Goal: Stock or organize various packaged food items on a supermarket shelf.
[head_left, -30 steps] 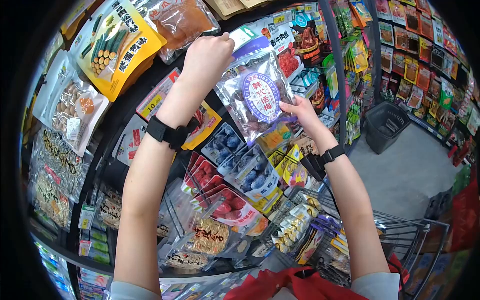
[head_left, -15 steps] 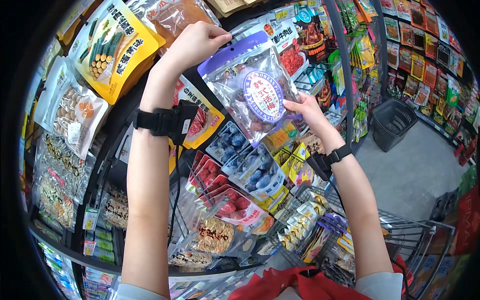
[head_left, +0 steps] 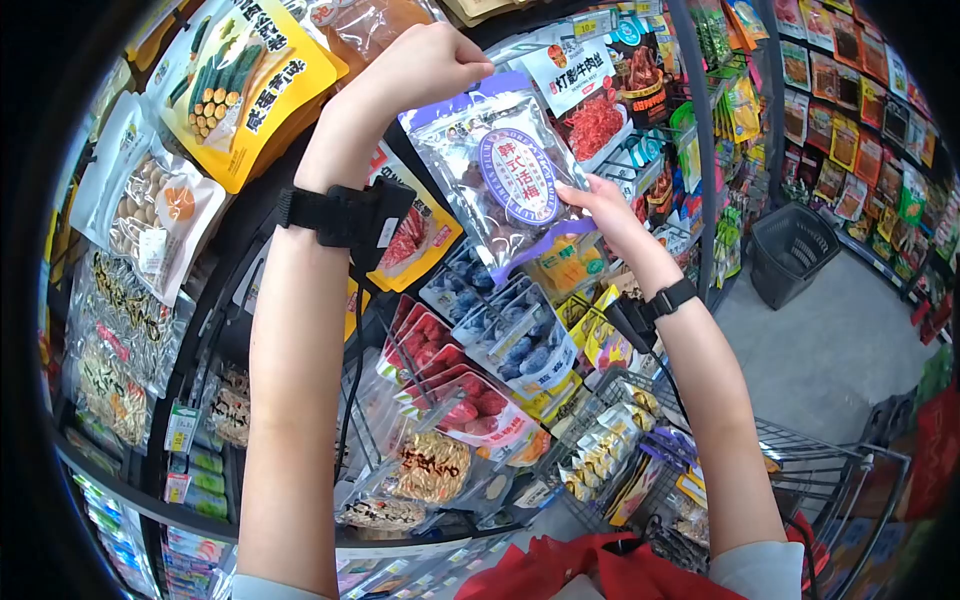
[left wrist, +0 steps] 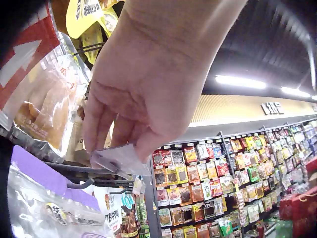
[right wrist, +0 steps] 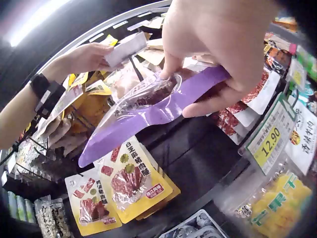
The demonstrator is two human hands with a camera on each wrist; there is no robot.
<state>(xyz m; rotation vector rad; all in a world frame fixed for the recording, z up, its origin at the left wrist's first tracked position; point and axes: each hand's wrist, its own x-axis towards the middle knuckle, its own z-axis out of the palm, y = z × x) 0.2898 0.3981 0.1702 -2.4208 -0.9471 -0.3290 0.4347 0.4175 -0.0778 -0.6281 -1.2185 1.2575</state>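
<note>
My left hand (head_left: pixel 425 65) is raised above a silver bag with purple edges (head_left: pixel 490 165). In the left wrist view, the fingers of that hand (left wrist: pixel 143 89) pinch a clear, pale tag (left wrist: pixel 121 159), and the bag's purple top (left wrist: pixel 54 181) lies below it beside a hook. The tag (right wrist: pixel 128 49) shows white in the right wrist view. My right hand (head_left: pixel 608 212) grips the bag by its right side, thumb on the front. Seen from the right wrist, the bag (right wrist: pixel 148 111) is tilted between thumb and fingers. Whether its hole is on the hook, I cannot tell.
Hanging packs surround the hands: a yellow pack (head_left: pixel 235 95) at upper left, berry packs (head_left: pixel 470 400) below, and a shredded-meat pack (head_left: pixel 590 100) to the right. A wire cart (head_left: pixel 800 460) stands at lower right, a grey basket (head_left: pixel 790 255) on the floor beyond.
Since the first head frame the bag has shifted left beneath my left hand, and its purple top edge has come into view. Between the last two, my left hand has moved slightly up and right.
</note>
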